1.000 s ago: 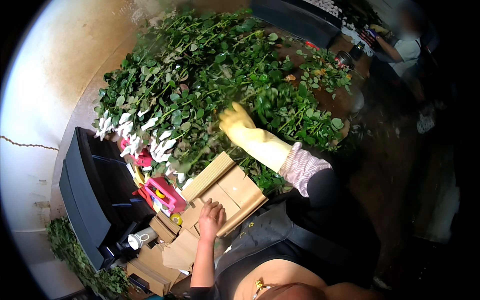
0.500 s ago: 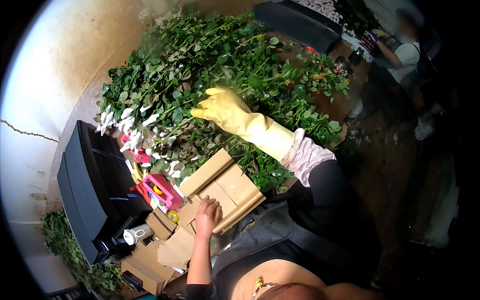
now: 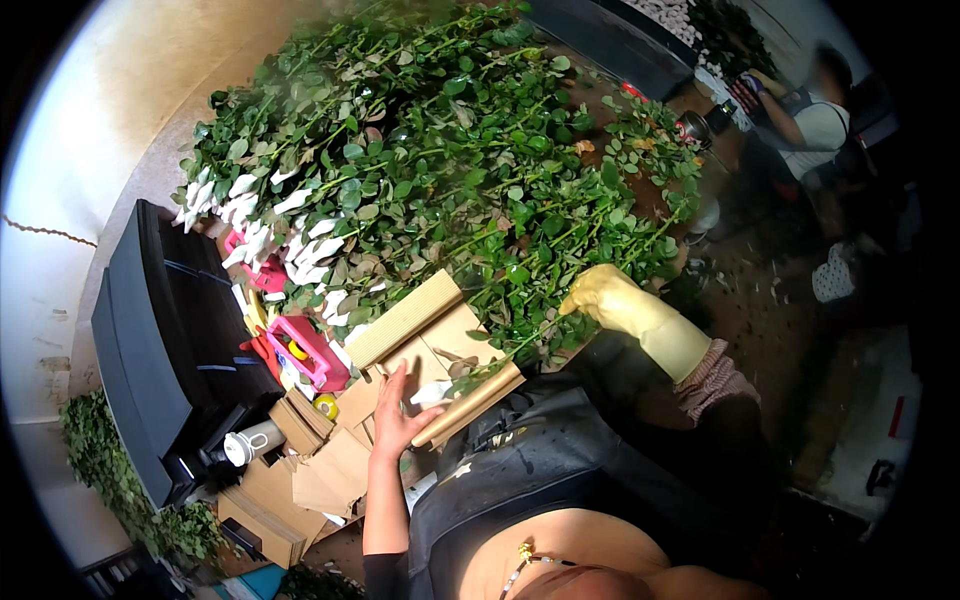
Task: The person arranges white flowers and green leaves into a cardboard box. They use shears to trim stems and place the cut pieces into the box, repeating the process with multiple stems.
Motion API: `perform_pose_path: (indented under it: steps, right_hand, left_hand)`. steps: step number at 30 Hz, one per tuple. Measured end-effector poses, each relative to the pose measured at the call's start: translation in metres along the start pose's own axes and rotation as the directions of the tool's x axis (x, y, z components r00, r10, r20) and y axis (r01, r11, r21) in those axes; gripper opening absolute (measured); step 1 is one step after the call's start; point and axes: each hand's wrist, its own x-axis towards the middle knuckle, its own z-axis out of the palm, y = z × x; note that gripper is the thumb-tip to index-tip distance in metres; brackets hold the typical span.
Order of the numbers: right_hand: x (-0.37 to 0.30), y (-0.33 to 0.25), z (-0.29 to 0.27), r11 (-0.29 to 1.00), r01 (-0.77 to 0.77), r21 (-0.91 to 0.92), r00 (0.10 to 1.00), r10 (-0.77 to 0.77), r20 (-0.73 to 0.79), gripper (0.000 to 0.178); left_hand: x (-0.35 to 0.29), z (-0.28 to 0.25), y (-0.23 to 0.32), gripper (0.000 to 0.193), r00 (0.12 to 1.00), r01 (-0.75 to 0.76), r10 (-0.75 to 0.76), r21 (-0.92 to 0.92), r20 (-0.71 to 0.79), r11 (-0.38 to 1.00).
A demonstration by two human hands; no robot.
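A long leafy stem (image 3: 538,333), looking like a rose, slants across a brown corrugated cardboard sheet (image 3: 404,322) in front of me. Its white-covered bud (image 3: 431,394) lies over the sheet beside my left hand. My right hand (image 3: 600,299), in a yellow rubber glove, is closed round the lower end of the stem, near the front edge of the leafy pile. My left hand (image 3: 396,415) is bare, with thumb and fingers apart. It lies along the sheet's left side, the thumb close to the near rolled edge.
A big heap of leafy stems (image 3: 430,170) with white-covered heads covers the table. On the left are a dark stacked case (image 3: 165,350), a pink tape dispenser (image 3: 312,352), a white-lidded cup (image 3: 250,443) and cardboard pieces (image 3: 335,470). Another person (image 3: 815,125) sits at far right.
My right hand has come from over the heap toward me and right, bringing a stem across the cardboard. My left hand's fingers have spread from their curled rest on the sheet.
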Motion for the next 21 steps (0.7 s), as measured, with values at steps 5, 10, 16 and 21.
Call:
perform_pose_path:
  steps: [5,10,16,21]
  right_hand:
    - [0.030,-0.031,0.021,0.049,0.032,-0.998,0.969,0.243,0.043,0.027]
    - [0.118,-0.088,0.084,0.177,0.260,-0.949,0.920,-0.343,0.188,0.020]
    - [0.209,-0.092,0.137,-0.163,0.118,-0.979,0.944,0.324,0.060,0.061]
    - [0.194,-0.128,0.096,0.557,0.673,-0.487,0.717,-0.654,0.242,0.062]
  left_hand:
    - [0.007,-0.003,0.005,0.050,0.992,-0.071,0.057,0.128,0.111,0.989]
    - [0.010,-0.013,0.015,0.038,0.977,-0.103,0.079,0.118,0.196,0.988]
    - [0.008,-0.011,0.016,0.040,0.975,-0.026,0.002,0.107,0.221,0.994]
    - [0.007,-0.010,0.013,0.035,0.981,-0.036,0.017,0.092,0.192,0.995]
